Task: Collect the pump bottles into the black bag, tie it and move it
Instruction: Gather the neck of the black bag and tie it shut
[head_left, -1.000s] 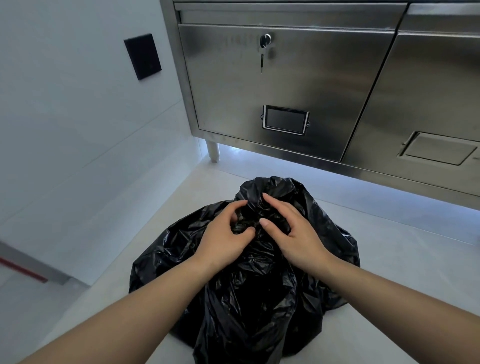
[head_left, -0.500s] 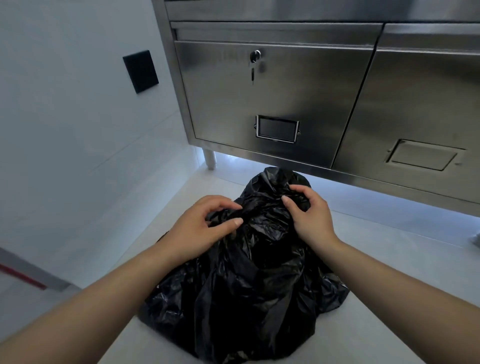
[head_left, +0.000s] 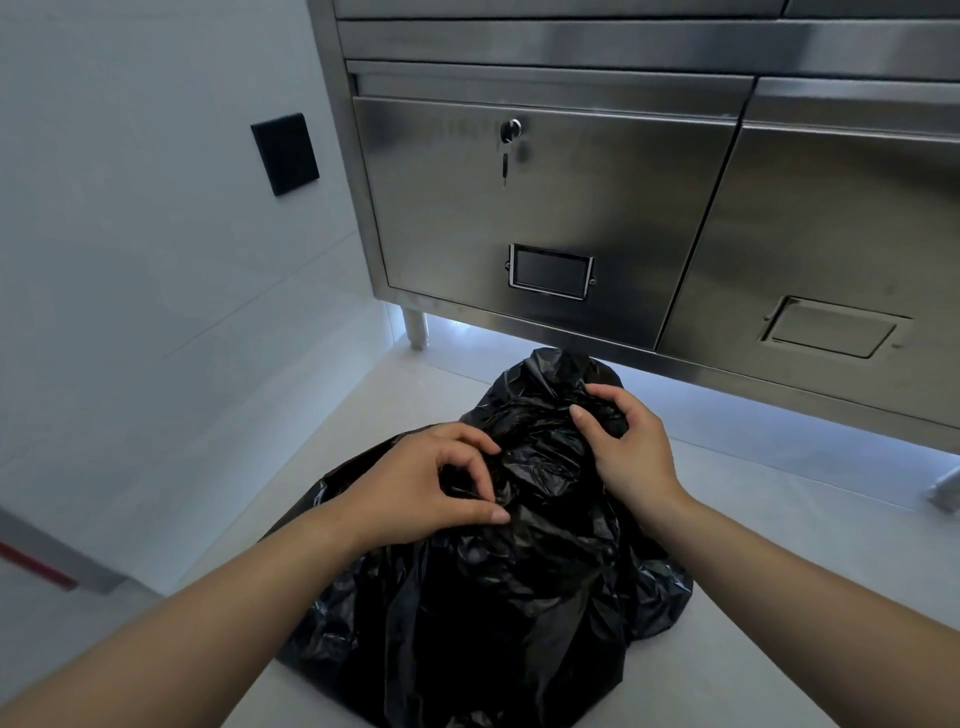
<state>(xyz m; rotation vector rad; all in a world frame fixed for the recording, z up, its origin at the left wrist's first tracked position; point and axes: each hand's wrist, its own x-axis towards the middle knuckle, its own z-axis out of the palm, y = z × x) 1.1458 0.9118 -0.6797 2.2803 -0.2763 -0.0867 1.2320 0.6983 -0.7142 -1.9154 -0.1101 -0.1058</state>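
At the gathered top of a black bag (head_left: 493, 613), a person's left hand (head_left: 415, 488) curls its fingers and thumb around a fold of the crinkled plastic and pinches it. The right hand (head_left: 631, 452) closes its bent fingers and thumb on a bunch of the same plastic just beyond, nearer the bag's peak. Both bare forearms reach in from the lower edge of the frame. The bag sits slumped on the pale floor (head_left: 779, 519), its top bunched between the hands and its contents hidden. Just behind it stands a stainless-steel cabinet (head_left: 597, 218), raised on a short leg (head_left: 415, 328). Its left door carries a lock (head_left: 511, 130) with a key hanging from it and a framed label holder (head_left: 549, 272). A black wall plate (head_left: 284, 154) is mounted on the white wall (head_left: 130, 260) to the left.
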